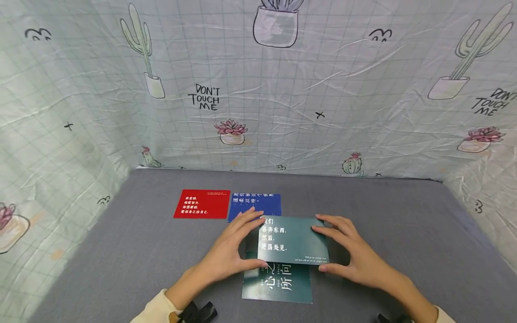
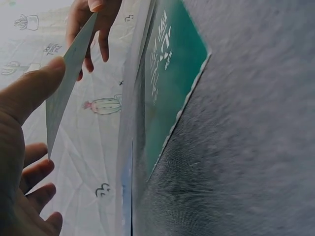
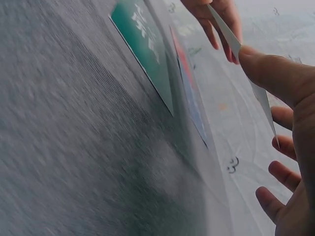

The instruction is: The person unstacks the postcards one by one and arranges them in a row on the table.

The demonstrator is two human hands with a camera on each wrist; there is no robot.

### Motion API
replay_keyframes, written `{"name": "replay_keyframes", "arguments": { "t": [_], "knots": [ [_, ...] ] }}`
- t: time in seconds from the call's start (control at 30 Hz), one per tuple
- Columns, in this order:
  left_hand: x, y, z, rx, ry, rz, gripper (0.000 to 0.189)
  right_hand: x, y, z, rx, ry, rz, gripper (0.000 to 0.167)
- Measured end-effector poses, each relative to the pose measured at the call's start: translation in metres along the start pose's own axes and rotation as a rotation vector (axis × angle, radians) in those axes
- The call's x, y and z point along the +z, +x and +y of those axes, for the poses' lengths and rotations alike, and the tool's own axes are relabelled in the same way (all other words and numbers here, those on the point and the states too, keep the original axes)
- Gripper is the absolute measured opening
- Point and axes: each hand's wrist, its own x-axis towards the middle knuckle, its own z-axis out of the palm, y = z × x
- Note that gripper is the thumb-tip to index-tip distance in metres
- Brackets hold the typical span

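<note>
Both hands hold a dark green card (image 1: 300, 242) with white Chinese writing, raised over the table. My left hand (image 1: 226, 253) pinches its left edge between thumb and fingers, and my right hand (image 1: 359, 258) pinches the right edge. From the left wrist, the card (image 2: 69, 88) shows nearly edge-on, with a pale back. A second green card (image 1: 278, 289), its large characters turned sideways, lies flat below the held one and is partly covered by it in the head view. Farther back lies a blue card (image 1: 262, 206), overlapped in that view by the left fingertips.
A red card (image 1: 208, 204) with white writing lies left of the blue one, close beside it. The table has a grey cloth cover (image 1: 133, 255). Behind and at both sides hangs a pale curtain (image 1: 274, 103) printed with cacti.
</note>
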Motion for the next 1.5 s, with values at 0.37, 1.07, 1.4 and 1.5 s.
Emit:
{"name": "replay_keyframes", "arguments": {
  "t": [0.37,1.07,1.4,1.5],
  "knots": [
    [0.006,0.018,-0.004,0.014,0.023,-0.005,0.084,-0.016,0.003,0.009,0.088,-0.028,-0.038,0.079],
    [0.02,0.063,-0.015,-0.019,0.072,-0.04,0.078,-0.037,0.013,0.051,0.143,-0.038,-0.091,0.078],
    [0.026,0.083,-0.024,-0.049,0.1,-0.085,0.077,-0.039,0.019,0.074,0.161,-0.074,-0.094,0.075],
    [0.027,0.089,-0.026,-0.054,0.116,-0.102,0.077,-0.04,0.019,0.08,0.164,-0.07,-0.094,0.075]
  ]
}}
